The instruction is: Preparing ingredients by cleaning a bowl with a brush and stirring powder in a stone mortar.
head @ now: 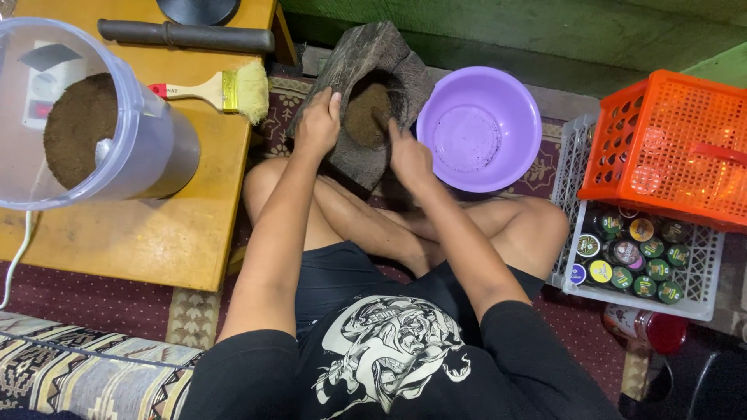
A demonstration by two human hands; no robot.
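Seated cross-legged on the patterned rug (117, 299). The stone mortar (366, 97) is tilted up against my shins at 12 o'clock, its hollow facing me and holding a mound of brown powder (367, 114).

My left hand (317, 124) clasps the mortar's rim at its 9 o'clock edge, fingers curled over the lip and pressed together. My right hand (408, 155) sits at the hollow's 4 o'clock edge, fingers reaching toward the powder; I cannot tell whether they pinch any.

Handling judgement: the mortar looks thick, rough and heavy, stiff throughout, unlikely to slip but liable to roll off my legs if released. Best hold is the thick rim on both sides. The powder looks loose and light, easily spilled.

Surroundings: purple basin (478, 128) at 2 o'clock, just beside the mortar. Clear jug (85, 117) of the same brown powder on the wooden tabletop (148, 233) at 9 o'clock, a paintbrush (218, 92) near it. Orange crate (669, 148) and white crate (704, 299) of small jars at 3 o'clock.
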